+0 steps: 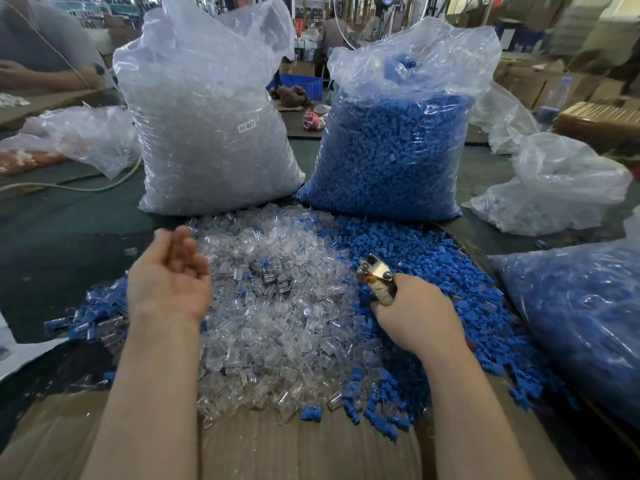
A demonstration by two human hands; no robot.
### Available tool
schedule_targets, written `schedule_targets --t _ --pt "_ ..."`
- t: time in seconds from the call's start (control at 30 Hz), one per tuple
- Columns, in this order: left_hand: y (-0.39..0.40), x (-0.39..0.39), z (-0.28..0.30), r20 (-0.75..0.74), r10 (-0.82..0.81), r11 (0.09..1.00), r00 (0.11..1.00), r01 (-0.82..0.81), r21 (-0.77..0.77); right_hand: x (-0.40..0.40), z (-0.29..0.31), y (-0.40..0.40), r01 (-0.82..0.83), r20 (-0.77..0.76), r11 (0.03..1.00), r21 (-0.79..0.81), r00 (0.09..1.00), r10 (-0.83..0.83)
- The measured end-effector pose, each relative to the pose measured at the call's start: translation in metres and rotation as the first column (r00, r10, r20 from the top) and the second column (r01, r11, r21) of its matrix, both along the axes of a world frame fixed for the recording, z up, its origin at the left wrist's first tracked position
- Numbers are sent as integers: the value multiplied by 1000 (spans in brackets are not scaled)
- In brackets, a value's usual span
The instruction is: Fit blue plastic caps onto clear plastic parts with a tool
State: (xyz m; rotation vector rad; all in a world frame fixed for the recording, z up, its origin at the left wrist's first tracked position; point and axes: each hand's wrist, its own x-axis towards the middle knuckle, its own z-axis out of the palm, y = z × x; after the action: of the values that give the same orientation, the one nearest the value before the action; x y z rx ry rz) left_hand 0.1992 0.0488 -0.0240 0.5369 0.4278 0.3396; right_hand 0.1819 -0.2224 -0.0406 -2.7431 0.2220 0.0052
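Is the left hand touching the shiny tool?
Apart. The head view shows the left hand palm-up over the clear parts, with a wide gap to the tool gripped by the right hand.

My left hand [169, 271] is blurred at the fingertips, so I cannot tell whether anything lies in my palm. My right hand [417, 315] wraps round the tool [377, 278], hiding its handles; only the metal head shows, and I cannot make out whether anything sits in it. The bag of blue caps [588, 320] at my right is cut off by the picture's edge. The label [247, 126] on the bag of clear parts [211, 133] is too small for me to read with any certainty. The person [38, 53] at the far left is cut off and blurred, and the background beyond the bags is smeared.
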Motion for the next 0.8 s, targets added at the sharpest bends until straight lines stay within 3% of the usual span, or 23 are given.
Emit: schedule_targets --t 0.03,0.07,0.17,0.27,0.33,0.4,0.53,0.8 --pt "-5 -1 3 -46 -98 980 994 105 170 0 0 2 -6 -1 1000 -5 1000 6" --pt "-14 1 3 -113 -164 903 980 196 383 0 0 3 -7 -6 1000 -13 1000 6" --pt "-44 -3 8 -261 -310 478 914 387 788 -1 1 5 1 -57 999 -40 998 -4" --pt "-70 -8 2 -417 -360 42 835 461 886 -1 3 5 -3 -85 999 -45 996 -1" --pt "-82 -8 -3 -490 -287 -165 823 461 872 -1 3 6 -5 -90 999 -41 996 1" --pt "-86 -8 -5 -521 -186 -315 833 451 835 -1 3 6 -1 -96 999 -36 995 -3" --pt "-88 -9 -2 -555 -132 -440 821 453 775 -1 3 6 -7 -101 1000 -23 995 5" --pt "-82 -11 0 -600 -139 -465 788 483 742 -1 1 11 -26 -81 999 -21 996 24"
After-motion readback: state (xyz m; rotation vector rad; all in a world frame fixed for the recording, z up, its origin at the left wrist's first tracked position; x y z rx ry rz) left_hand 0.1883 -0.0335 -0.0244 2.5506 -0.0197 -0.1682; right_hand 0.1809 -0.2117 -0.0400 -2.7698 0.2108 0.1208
